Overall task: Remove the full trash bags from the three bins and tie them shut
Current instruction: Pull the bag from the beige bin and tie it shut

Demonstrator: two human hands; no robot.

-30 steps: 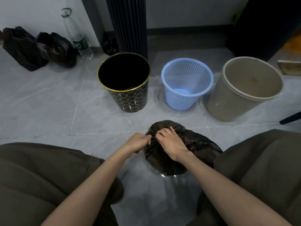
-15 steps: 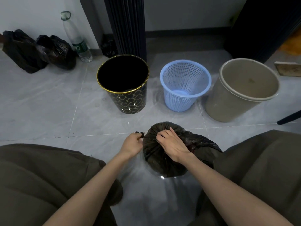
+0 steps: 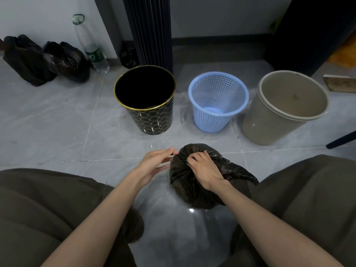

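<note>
View from above of a person crouching on a grey tiled floor [image 3: 57, 122], with a dark trouser knee at each lower corner. Between the knees a full black trash bag [image 3: 192, 191] sits on the floor, its plastic gathered into pleats at the top. The right hand [image 3: 206, 170] lies on the bag, fingers curled and grasping the bunched plastic. The left hand [image 3: 154, 164] is released, fingers stretched out, their tips touching the bag's upper left edge (whether they pinch anything is too small to tell). Beyond the bag three bins stand in a row: a black bin [image 3: 152, 122] with a gold rim, a blue basket [image 3: 212, 122], and a beige bin [image 3: 269, 128]. Far left, by the wall, two more black bags [image 3: 25, 60] lie beside a clear bottle [image 3: 92, 47].
</note>
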